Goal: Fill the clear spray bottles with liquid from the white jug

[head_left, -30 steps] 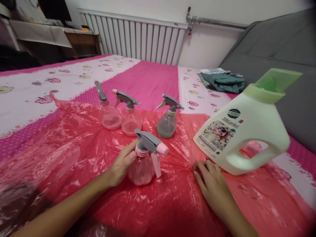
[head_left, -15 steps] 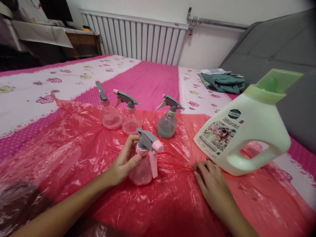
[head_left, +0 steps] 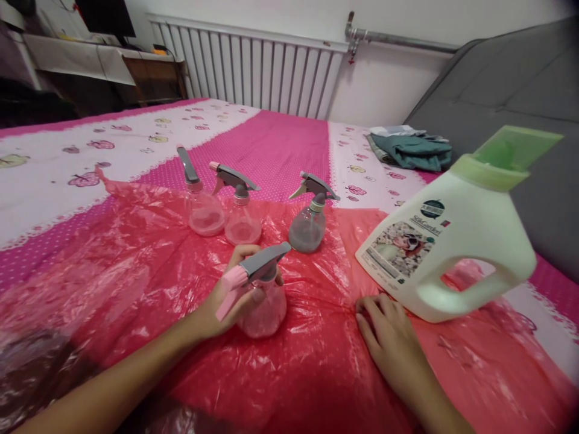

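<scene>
My left hand (head_left: 226, 301) is closed around the neck of a clear spray bottle (head_left: 265, 310) with a pink and grey trigger head. This bottle stands on a red plastic sheet (head_left: 312, 374), its pink nozzle and trigger towards the lower left. My right hand (head_left: 384, 325) lies on the sheet with loosely bent fingers, beside the base of a large pale green detergent jug (head_left: 470, 247). Behind the held bottle stand two pink-trimmed spray bottles (head_left: 205, 214) (head_left: 244, 223) and a grey-tinted spray bottle (head_left: 307, 229) with a cream trigger.
The sheet covers part of a bed with a pink and white patterned bedspread (head_left: 289, 144). Folded clothes (head_left: 411, 147) lie at the back right, near a grey padded headboard (head_left: 511, 90). A white radiator (head_left: 248, 66) and a desk (head_left: 154, 72) with a monitor stand beyond.
The held bottle's spray head has swung from pointing right to pointing lower left. My left fingertips now show on the far side of its neck. My right hand stays put.
</scene>
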A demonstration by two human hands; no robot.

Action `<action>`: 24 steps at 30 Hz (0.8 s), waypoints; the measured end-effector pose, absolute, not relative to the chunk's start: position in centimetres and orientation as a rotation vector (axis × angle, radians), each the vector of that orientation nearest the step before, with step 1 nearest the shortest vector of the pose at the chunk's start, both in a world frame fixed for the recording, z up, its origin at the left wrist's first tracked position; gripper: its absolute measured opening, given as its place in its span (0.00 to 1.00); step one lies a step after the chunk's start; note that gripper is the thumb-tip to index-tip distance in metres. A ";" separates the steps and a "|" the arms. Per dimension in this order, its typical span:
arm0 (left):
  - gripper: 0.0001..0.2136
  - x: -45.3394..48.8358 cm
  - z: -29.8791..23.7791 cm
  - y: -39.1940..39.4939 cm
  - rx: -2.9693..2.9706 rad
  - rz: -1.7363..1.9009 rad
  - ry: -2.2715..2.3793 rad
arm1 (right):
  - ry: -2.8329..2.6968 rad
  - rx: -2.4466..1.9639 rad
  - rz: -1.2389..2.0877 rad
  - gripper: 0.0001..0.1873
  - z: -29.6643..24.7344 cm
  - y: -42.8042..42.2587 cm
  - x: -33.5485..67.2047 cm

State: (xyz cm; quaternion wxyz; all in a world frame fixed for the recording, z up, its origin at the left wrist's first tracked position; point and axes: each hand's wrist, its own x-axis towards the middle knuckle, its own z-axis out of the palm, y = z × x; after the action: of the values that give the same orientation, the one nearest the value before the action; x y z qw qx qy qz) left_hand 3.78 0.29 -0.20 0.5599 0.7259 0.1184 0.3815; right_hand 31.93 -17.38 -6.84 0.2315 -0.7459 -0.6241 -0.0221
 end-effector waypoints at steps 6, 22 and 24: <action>0.25 3.3 -1.8 1.1 1.616 0.849 0.345 | -1.722 -2.050 -0.059 0.09 -6.9 -17.4 32.0; 0.27 3.4 -1.1 0.9 1.668 0.846 0.355 | -1.725 -2.054 -0.054 0.10 -6.7 -17.4 31.9; 0.29 3.4 -1.3 0.9 1.637 0.881 0.329 | -1.720 -2.057 -0.059 0.10 -6.8 -17.4 31.9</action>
State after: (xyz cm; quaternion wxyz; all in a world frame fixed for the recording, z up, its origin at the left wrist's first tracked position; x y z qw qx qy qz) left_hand 3.43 0.89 -1.32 0.5865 0.7023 0.1411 0.3779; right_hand 31.87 -17.44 -6.81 0.2281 -0.7468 -0.6244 -0.0213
